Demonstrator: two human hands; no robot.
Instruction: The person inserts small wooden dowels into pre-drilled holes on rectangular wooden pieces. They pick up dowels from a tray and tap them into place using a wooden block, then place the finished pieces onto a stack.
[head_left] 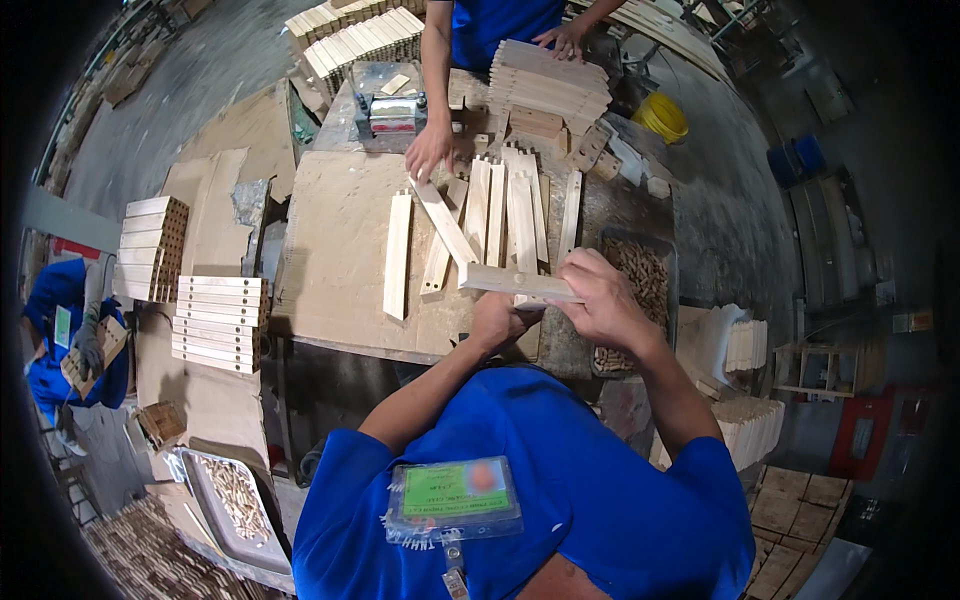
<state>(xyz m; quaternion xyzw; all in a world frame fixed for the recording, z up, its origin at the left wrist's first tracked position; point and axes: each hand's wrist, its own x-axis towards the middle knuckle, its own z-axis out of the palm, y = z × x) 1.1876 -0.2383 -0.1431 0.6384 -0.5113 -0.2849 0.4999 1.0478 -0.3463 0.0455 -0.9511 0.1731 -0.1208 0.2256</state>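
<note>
A pale wooden slat [505,281] lies crosswise in front of my chest, above the table's near edge. My right hand [605,300] is closed around its right end. Just under it shows the end of another wooden piece [530,302], and my left hand [498,322] is closed at that piece, its fingertips partly hidden. Beyond my hands, several loose slats [497,210] lie on the table, some with dowels standing out of their far ends. A co-worker's hand [430,150] touches the far end of a slanting slat [444,222], whose near end reaches the slat I hold.
A tray of dowels [635,275] stands right of my right hand. Stacked slats [550,85] and a clamp-like metal device [392,115] sit at the table's far side. Drilled slats [218,322] and another dowel tray [232,500] are at left. A yellow bucket [662,118] stands far right.
</note>
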